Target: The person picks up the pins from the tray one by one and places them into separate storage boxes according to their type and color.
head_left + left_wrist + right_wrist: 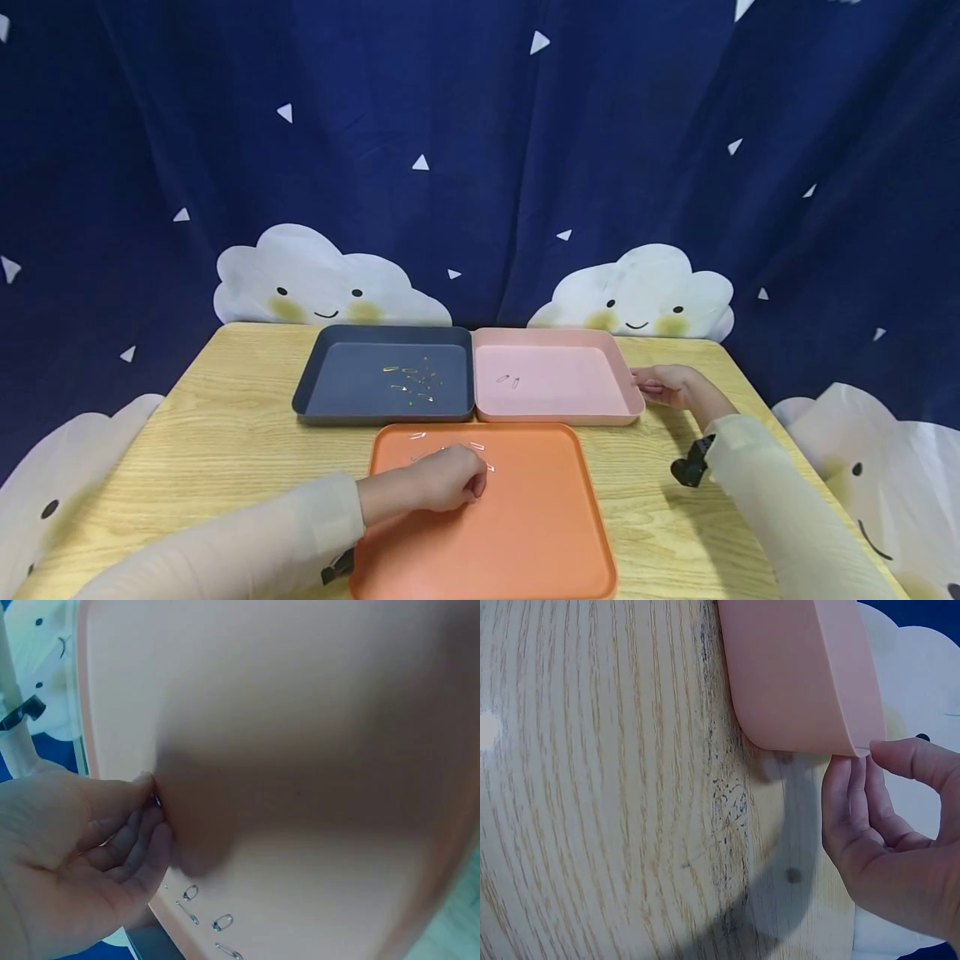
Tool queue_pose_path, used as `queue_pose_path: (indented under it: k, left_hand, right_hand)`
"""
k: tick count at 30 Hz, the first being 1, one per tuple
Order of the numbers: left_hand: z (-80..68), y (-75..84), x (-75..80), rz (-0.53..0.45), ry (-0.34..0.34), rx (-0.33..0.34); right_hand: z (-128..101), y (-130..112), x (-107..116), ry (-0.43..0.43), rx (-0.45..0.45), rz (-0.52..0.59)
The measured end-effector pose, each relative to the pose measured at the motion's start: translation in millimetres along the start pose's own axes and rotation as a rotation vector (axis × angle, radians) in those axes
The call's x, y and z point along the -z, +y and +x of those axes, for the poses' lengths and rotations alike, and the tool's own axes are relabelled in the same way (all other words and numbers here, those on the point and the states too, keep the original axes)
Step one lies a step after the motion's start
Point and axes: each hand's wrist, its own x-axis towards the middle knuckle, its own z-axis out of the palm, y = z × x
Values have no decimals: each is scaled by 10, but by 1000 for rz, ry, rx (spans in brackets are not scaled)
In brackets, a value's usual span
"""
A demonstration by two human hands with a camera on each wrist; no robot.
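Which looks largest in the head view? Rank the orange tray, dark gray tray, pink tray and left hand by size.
Orange tray
Dark gray tray and pink tray: too alike to rank
Left hand

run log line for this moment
left hand: pinches silvery metal pin over orange rectangular tray | right hand: grips pink rectangular tray by its edge | dark grey rectangular tray: holds gold-coloured metal pins

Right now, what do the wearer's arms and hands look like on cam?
Left sleeve and right sleeve: long, plain, pale cream. A small black device shows by the left cuff, another by the right cuff. Left hand, right hand: no gloves.
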Motion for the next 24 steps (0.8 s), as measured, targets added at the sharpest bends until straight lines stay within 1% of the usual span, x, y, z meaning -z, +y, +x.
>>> queue_pose_path:
  k: [3,5,6,7,9,11,14,19,22,24]
  left_hand:
    - [-13,12,-20,81,14,-27]
    - [-20,14,-25,112,26,-30]
    - [-25,14,-25,112,30,-18]
    - [-25,13,-24,92,32,-3]
    - [-24,5,-16,7,34,43]
    - [-18,-13,-6,-103,40,96]
    - [-1,-50,2,-321,58,167]
    - [45,-108,-9,-658,105,312]
    - [75,-139,-24,-814,117,383]
    - [95,-157,-26,-890,111,423]
  right_hand:
    - [1,0,-15,-1,2,-9]
    - [7,2,-21,-2,3,-10]
    - [8,3,-22,-7,5,-13]
    - [10,3,-18,-10,6,-15]
    - [10,0,-18,-8,6,-15]
    - [10,-3,-19,-3,5,-14]
    - [13,-5,-19,6,0,-13]
    - [14,-1,-20,7,-2,-10]
    - [14,-2,-34,14,-6,3]
    - [9,-5,-39,12,-3,3]
